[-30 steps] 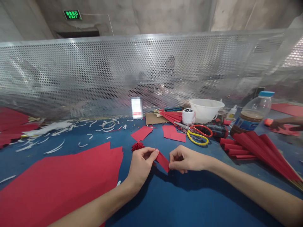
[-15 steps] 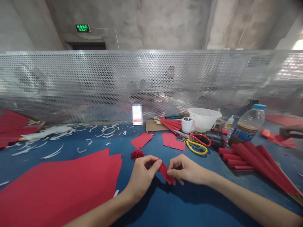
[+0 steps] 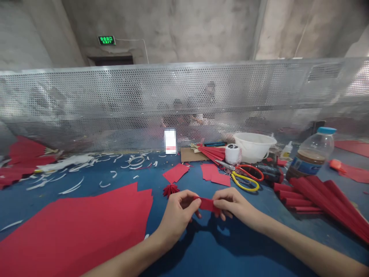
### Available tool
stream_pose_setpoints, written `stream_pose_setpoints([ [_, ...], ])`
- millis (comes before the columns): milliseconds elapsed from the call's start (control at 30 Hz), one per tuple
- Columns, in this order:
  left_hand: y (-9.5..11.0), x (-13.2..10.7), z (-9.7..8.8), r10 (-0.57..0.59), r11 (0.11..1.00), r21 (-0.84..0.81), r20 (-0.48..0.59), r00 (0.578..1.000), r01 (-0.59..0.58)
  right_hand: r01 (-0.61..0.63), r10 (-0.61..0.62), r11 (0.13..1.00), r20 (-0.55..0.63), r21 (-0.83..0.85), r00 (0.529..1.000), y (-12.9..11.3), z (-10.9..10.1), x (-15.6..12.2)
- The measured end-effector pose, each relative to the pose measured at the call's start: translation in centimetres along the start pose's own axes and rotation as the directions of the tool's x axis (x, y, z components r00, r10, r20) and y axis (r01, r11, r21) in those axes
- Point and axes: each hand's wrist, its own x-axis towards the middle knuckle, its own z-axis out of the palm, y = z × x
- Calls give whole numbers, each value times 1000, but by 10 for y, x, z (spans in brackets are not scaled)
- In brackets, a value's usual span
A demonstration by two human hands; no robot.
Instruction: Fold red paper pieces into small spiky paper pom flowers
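Note:
My left hand (image 3: 178, 214) and my right hand (image 3: 233, 206) each pinch one end of a small red paper piece (image 3: 208, 204), held just above the blue table (image 3: 219, 246). The piece lies nearly level between the fingertips. A tiny pleated red paper fan (image 3: 170, 189) sits on the table just beyond my left hand. A stack of large red paper sheets (image 3: 77, 223) lies to the left of my left forearm.
Behind the hands lie small red paper squares (image 3: 215, 173), yellow and red scissors (image 3: 245, 177), a thread spool (image 3: 233, 153), a white bowl (image 3: 253, 145), a bottle (image 3: 309, 156) and folded red fans (image 3: 319, 194). White paper trimmings (image 3: 72, 169) litter the left. A perforated metal screen (image 3: 115, 104) closes the back.
The red paper piece has turned from slanted to nearly level between my fingers. The view tilted slightly down and right. The other person's hand at the far right is gone from view.

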Motion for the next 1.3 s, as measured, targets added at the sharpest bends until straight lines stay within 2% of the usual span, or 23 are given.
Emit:
stream_pose_setpoints([
  [67, 0, -1, 1, -7, 1000, 25, 37, 999, 6, 25, -26, 999, -25, -22, 999, 0, 0, 0],
  [233, 5, -7, 5, -15, 995, 98, 141, 990, 1, 21, -16, 995, 50, -98, 999, 1, 7, -3],
  [433, 7, -9, 5, -22, 991, 136, 202, 979, -6, 21, -8, 986, 79, -163, 997, 0, 11, -6],
  [500, 6, -6, 4, -23, 993, 115, 144, 989, 7, 5, 0, 991, 44, -134, 999, 0, 9, -4],
  [600, 3, -2, 3, -35, 997, 71, -46, 998, 38, -37, 34, 998, -73, -41, 997, 4, 5, 2],
  [667, 2, 1, 2, -33, 998, 54, -93, 995, 38, -35, 37, 999, -125, 16, 991, 7, 2, 5],
  [733, 1, 2, 1, -32, 998, 50, -49, 998, 34, -22, 29, 999, -150, 50, 988, 10, 1, 6],
  [833, 1, 3, 1, -51, 998, 29, 73, 996, 49, -7, 17, 997, -140, 72, 990, 9, 1, 5],
  [1000, 2, 1, -2, -85, 996, 43, 320, 944, 75, 38, -34, 998, -84, 47, 996, 4, 5, 1],
  [1133, 4, 0, -5, -103, 992, 101, 370, 923, 70, 76, -81, 996, -117, -45, 990, 3, 8, -1],
  [1300, 6, 0, -3, -101, 990, 130, 383, 918, 54, 164, -226, 941, -190, -297, 955, 2, 10, -6],
])
